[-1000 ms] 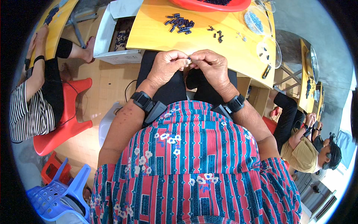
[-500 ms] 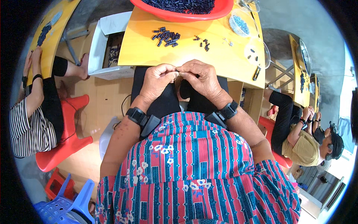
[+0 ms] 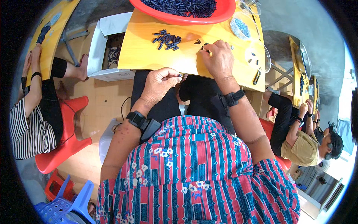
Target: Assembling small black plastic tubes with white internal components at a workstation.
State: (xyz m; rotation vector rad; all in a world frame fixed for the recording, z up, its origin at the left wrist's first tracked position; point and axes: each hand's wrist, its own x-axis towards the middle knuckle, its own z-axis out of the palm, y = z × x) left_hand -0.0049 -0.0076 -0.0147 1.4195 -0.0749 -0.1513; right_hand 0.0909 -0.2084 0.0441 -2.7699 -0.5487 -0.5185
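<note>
My left hand (image 3: 161, 85) is held just off the table's near edge, thumb and forefinger pinched on a small dark cylindrical piece (image 3: 180, 75). Farther forward and to the right, my right hand (image 3: 219, 59) reaches down to the table (image 3: 149, 58). Its fingertips are drawn together among a few small black pieces (image 3: 197, 42); whatever they grip is mostly hidden. Left of it lies a loose pile of short dark cylindrical pieces (image 3: 166, 40).
At the table's far side stands a red basin (image 3: 182, 21) full of dark pieces. A clear tub (image 3: 239, 28) of blue bits sits on the right, with a small black tool (image 3: 257, 77) nearer. An open white box (image 3: 97, 48) is left. People sit at tables on both sides.
My hands were together at the table's edge and have parted. The right hand has moved forward and right to the small black pieces; the left stays near the edge with its piece.
</note>
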